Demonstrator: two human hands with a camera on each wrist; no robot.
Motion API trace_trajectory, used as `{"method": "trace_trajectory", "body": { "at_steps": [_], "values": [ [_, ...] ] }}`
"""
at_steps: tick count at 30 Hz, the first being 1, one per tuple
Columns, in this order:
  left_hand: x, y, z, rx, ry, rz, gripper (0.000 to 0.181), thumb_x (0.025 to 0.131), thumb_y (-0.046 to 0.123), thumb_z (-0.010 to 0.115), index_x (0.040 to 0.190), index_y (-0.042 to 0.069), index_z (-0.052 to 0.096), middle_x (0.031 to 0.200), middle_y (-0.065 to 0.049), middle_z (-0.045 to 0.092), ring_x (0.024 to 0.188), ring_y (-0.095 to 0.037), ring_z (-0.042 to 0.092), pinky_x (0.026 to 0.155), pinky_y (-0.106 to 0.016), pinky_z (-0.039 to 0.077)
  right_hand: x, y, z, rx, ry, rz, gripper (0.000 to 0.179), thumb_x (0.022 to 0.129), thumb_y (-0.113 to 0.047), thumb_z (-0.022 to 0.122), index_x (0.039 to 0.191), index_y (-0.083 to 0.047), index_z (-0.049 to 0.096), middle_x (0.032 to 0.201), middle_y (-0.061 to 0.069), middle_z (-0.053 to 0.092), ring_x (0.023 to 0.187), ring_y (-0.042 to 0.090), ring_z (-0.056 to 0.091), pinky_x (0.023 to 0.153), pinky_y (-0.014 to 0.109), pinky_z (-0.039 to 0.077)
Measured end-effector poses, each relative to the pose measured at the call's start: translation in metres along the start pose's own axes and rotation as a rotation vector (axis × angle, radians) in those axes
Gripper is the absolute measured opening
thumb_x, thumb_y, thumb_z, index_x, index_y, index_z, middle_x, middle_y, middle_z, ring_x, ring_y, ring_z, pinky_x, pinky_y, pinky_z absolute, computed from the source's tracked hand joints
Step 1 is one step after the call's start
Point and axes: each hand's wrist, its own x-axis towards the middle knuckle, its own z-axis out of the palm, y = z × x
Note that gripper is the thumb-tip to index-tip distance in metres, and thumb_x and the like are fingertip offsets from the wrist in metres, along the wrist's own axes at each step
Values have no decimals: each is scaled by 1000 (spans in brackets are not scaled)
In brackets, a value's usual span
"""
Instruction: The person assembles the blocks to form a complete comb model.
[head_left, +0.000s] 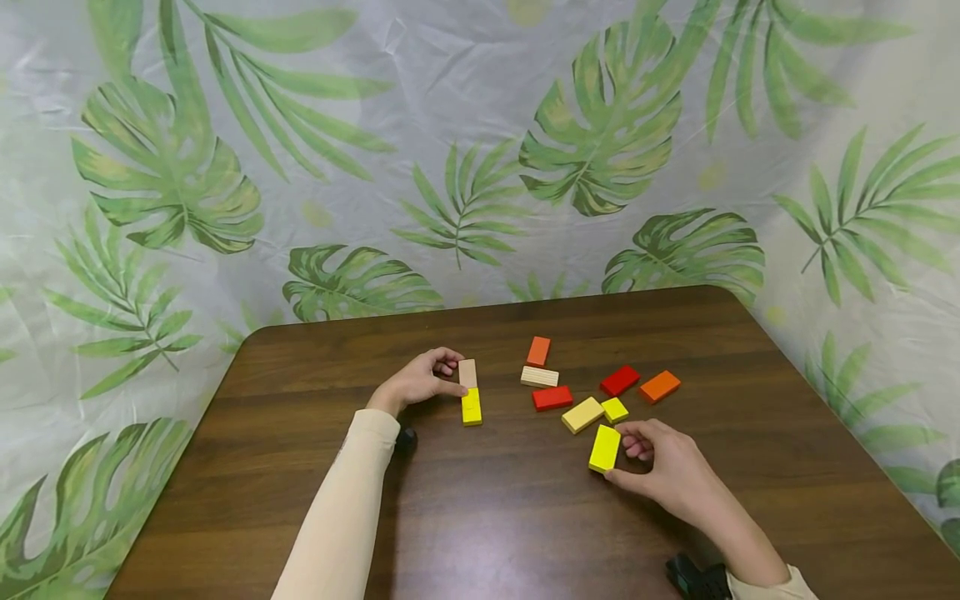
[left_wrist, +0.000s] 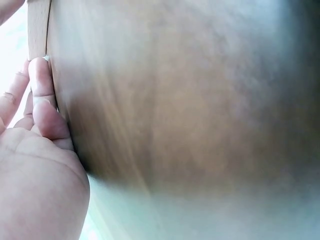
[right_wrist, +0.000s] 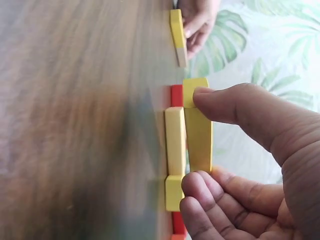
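Observation:
My right hand [head_left: 670, 467] pinches a yellow block [head_left: 604, 449] by its ends, between thumb and fingers. In the right wrist view this block [right_wrist: 199, 135] stands in front of the loose blocks. My left hand [head_left: 422, 381] rests at the left side of two blocks lying end to end, a plain wooden block [head_left: 467, 373] and a yellow block [head_left: 471, 407]. Its thumb touches them near their joint, and its other fingers are bent loosely by the wooden one. In the left wrist view the fingertips [left_wrist: 40, 72] lie close to the wooden block [left_wrist: 37, 30].
Between the hands lie several loose blocks: red [head_left: 552, 398], dark red [head_left: 619, 381], orange [head_left: 660, 387], orange-red [head_left: 538, 351], ridged wooden [head_left: 540, 377], pale yellow [head_left: 582, 415] and a small yellow one [head_left: 615, 410]. A leaf-print cloth [head_left: 480, 167] hangs behind the brown table [head_left: 300, 467].

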Motion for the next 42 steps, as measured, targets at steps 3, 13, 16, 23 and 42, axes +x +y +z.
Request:
{"method": "trace_trajectory", "body": {
  "at_steps": [3, 13, 16, 23, 42],
  "values": [
    [0, 1, 1, 0, 7, 0, 59, 91, 16, 87, 143, 5, 60, 131, -14, 60, 121, -29, 58, 112, -43, 46, 5, -5, 0, 5, -5, -30, 57, 78, -28, 97, 120, 1, 72, 99, 0, 68, 90, 14, 63, 82, 27, 60],
    [1, 0, 1, 4, 10, 9, 60, 91, 16, 87, 143, 4, 60, 131, -15, 60, 120, -29, 58, 111, -43, 46, 26, -25, 8, 20, -26, -168, 58, 77, -24, 98, 123, 1, 73, 101, 1, 69, 92, 17, 66, 85, 32, 61],
    [2, -2, 1, 7, 10, 5, 59, 90, 16, 87, 142, 5, 60, 130, -14, 60, 120, -28, 58, 110, -42, 46, 31, -32, 12, 18, -46, -204, 55, 78, -21, 97, 123, 0, 73, 100, 1, 68, 92, 19, 66, 86, 33, 61],
    [1, -1, 0, 10, 7, 1, 59, 91, 17, 86, 143, 5, 60, 131, -14, 60, 121, -29, 58, 110, -42, 46, 46, -49, 26, 25, -102, -261, 52, 80, -19, 95, 123, -1, 72, 102, 2, 67, 94, 20, 66, 87, 34, 60],
    [1, 0, 1, 9, 16, -6, 59, 90, 16, 87, 143, 6, 60, 129, -13, 61, 119, -28, 58, 111, -43, 46, 85, -80, 66, 22, -205, -329, 56, 82, -22, 94, 129, -1, 72, 104, 4, 68, 95, 18, 65, 87, 29, 58]
  ]
}}
